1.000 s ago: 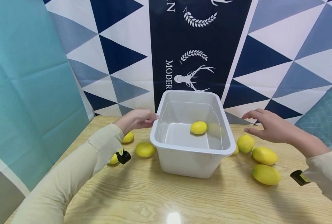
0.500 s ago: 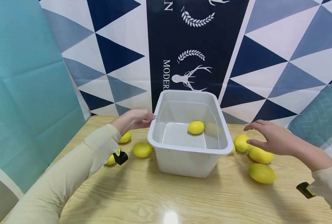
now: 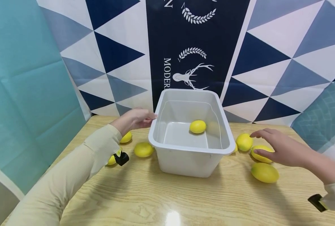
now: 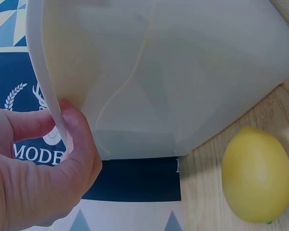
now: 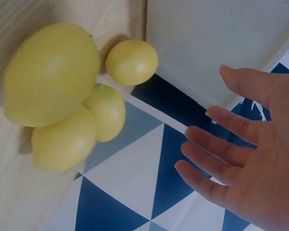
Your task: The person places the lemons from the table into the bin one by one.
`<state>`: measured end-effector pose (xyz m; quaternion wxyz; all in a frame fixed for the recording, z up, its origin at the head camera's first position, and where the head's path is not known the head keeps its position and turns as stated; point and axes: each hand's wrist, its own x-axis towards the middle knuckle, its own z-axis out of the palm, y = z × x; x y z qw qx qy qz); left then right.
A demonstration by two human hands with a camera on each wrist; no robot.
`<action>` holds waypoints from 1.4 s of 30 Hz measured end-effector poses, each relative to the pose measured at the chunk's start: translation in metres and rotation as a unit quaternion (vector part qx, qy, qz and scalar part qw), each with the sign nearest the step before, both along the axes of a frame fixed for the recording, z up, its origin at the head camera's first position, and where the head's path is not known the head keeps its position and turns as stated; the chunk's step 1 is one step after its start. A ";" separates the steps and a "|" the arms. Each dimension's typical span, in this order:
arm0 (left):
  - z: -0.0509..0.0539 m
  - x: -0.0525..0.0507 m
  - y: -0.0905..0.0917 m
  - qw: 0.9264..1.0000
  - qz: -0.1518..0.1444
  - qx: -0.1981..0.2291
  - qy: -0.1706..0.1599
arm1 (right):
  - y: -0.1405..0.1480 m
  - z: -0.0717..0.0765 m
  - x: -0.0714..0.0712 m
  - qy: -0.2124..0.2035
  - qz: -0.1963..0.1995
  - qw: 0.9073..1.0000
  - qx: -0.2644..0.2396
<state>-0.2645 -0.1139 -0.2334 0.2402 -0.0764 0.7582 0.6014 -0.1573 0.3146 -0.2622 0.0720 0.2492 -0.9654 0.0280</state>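
Note:
A light grey plastic bin (image 3: pixel 185 163) stands upright on the table, with one lemon (image 3: pixel 197 126) on its floor. My left hand (image 3: pixel 136 119) pinches the bin's left rim between thumb and fingers; the left wrist view shows this grip with a lemon (image 4: pixel 257 175) beside the bin. My right hand (image 3: pixel 284 147) hovers to the right of the bin, above several lemons. Its fingers are spread and relaxed in the right wrist view, holding nothing. Closest to the front among those lemons is a greenish-yellow one (image 3: pixel 265 172); another lemon (image 3: pixel 261 153) is partly covered by the hand.
Left of the bin lie more lemons, one near its wall (image 3: pixel 143 149) and others partly hidden by my left arm. A lemon (image 5: pixel 132 62) sits against the bin's right side. A patterned cloth (image 3: pixel 122 47) hangs behind the wooden table (image 3: pixel 145 197).
My right hand has moved down and slightly right, over the right-hand lemons. The left hand keeps its hold on the rim. The head view has shifted slightly.

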 end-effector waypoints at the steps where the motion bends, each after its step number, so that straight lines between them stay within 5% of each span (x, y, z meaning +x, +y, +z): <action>1: 0.000 0.000 0.000 1.000 0.000 0.000 0.001 | 0.000 -0.001 0.001 0.002 -0.001 1.000 -0.002; 15: 0.001 0.000 -0.005 1.000 -0.007 0.009 0.004 | -0.002 -0.027 0.008 0.150 0.035 0.987 -0.039; 27: -0.002 0.000 -0.004 1.000 0.004 0.016 -0.001 | 0.001 -0.047 0.016 0.201 0.027 0.978 -0.055; 42: -0.001 0.001 -0.002 1.000 0.001 0.019 -0.001 | 0.014 -0.080 0.031 0.147 -0.020 0.988 -0.028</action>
